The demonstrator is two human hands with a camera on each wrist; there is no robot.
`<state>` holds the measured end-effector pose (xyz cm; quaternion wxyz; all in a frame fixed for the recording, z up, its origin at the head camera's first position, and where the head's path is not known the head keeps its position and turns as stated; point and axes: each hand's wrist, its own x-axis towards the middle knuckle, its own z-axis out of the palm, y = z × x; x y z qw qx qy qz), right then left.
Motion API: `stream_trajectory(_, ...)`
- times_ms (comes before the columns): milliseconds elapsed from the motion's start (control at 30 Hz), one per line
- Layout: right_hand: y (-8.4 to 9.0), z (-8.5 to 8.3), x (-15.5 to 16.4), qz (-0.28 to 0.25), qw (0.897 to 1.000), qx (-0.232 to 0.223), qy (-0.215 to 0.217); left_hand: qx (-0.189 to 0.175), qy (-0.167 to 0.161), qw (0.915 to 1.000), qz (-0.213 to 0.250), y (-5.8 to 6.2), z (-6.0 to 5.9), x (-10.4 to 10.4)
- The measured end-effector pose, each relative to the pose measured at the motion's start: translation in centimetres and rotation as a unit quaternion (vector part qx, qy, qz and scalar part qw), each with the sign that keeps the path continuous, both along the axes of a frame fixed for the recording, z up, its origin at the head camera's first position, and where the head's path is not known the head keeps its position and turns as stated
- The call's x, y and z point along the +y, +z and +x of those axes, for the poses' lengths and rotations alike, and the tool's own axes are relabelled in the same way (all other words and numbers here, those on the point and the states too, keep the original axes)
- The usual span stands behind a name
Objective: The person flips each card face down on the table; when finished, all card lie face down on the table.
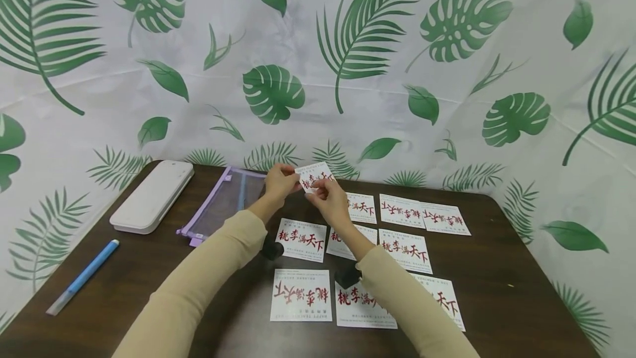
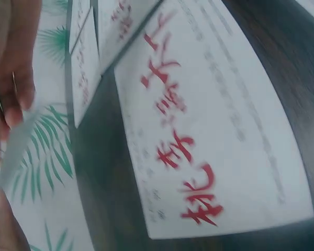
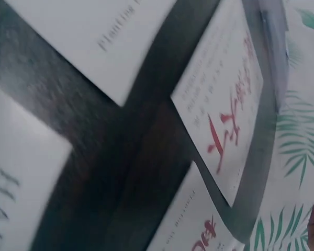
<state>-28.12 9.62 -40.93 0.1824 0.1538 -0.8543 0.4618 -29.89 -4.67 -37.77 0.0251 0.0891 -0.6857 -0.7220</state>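
Note:
Near the table's back edge, a small white card [image 1: 313,173] with red Chinese characters is held up off the table. My left hand [image 1: 281,184] grips its left edge, and my right hand [image 1: 330,201] pinches its lower right part between thumb and fingers. The left wrist view catches this held card [image 2: 18,149] nearly edge-on and blurred. Below the hands, several matching cards lie in rough rows, among them a middle-row card [image 1: 300,240] and an upside-down front card [image 1: 300,295]. My right forearm covers parts of some cards.
To the left of the hands lies a purple-edged mesh pouch [image 1: 208,203] with a blue item inside. A white case [image 1: 151,195] sits at the back left, with a blue marker [image 1: 84,275] nearer the front. A leaf-patterned cloth [image 1: 377,93] hangs behind the dark table [image 1: 517,291].

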Motion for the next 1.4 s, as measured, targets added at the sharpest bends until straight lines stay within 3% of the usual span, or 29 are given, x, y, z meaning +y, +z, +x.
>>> stream_trajectory(267,-0.4,0.3,-0.5,0.039,0.995,0.087,-0.013,0.023,0.027,0.9993,-0.014,0.6,0.1,1.0)
stream_trajectory(433,-0.4,0.4,-0.1,0.059,0.985,0.161,-0.023,0.071,0.020,0.9972,-0.012,0.8,0.3,1.5)
stream_trajectory(533,-0.2,0.3,0.2,0.036,0.984,0.169,-0.044,0.097,0.017,0.9949,-0.020,0.6,0.4,1.6)
stream_trajectory(633,0.0,0.1,0.5,-0.018,0.987,0.137,-0.077,0.095,0.042,0.9924,-0.066,-0.1,0.6,1.3)
stream_trajectory(733,0.3,-0.2,0.6,-0.095,0.988,0.059,-0.106,0.061,0.070,0.9888,-0.117,-1.2,1.0,0.9)
stream_trajectory(867,0.3,-0.2,0.7,-0.197,0.973,-0.049,-0.113,0.002,0.073,0.9882,-0.135,-2.5,1.5,0.4)
stream_trajectory(967,-0.1,-0.2,0.7,-0.233,0.961,-0.097,-0.111,-0.023,0.069,0.9882,-0.135,-3.1,1.8,0.4)
stream_trajectory(1167,-1.2,-0.5,0.8,-0.203,0.961,-0.145,-0.118,-0.017,0.083,0.9790,-0.186,-4.1,2.0,0.2)
stream_trajectory(1400,-3.3,-1.6,1.0,-0.112,0.978,-0.147,-0.100,-0.019,0.080,0.9591,-0.271,-5.2,2.1,-0.4)
